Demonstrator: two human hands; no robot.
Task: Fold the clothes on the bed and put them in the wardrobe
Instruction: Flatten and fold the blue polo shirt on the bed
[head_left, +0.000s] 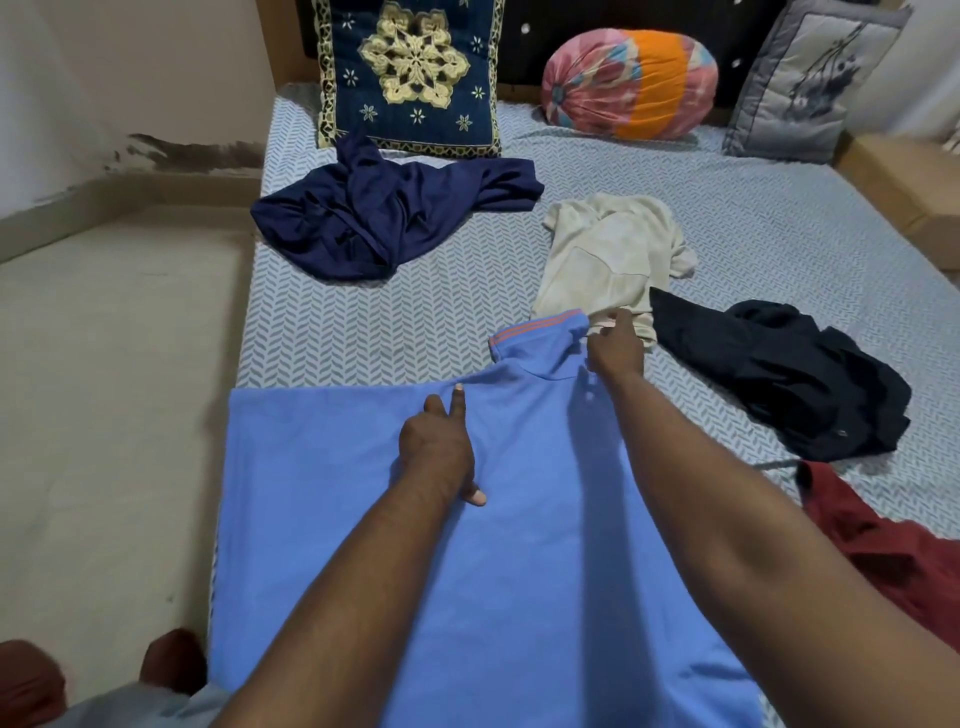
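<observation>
A light blue polo shirt (363, 545) with an orange-striped collar lies spread flat on the near part of the bed (753, 234). My left hand (439, 447) presses flat on the shirt below the shoulder line, fingers straight. My right hand (615, 348) reaches to the collar and pinches the fabric there. Loose on the bed lie a crumpled navy garment (384, 213), a cream shirt (608, 254), a black garment (779, 374) and a dark red garment (893, 551) at the right edge. The wardrobe is out of view.
A navy embroidered cushion (410, 73), a pink and orange bolster (631, 83) and a grey cushion (810, 83) lean at the headboard. Bare floor (114, 389) runs along the left side of the bed, with my feet (174, 660) on it.
</observation>
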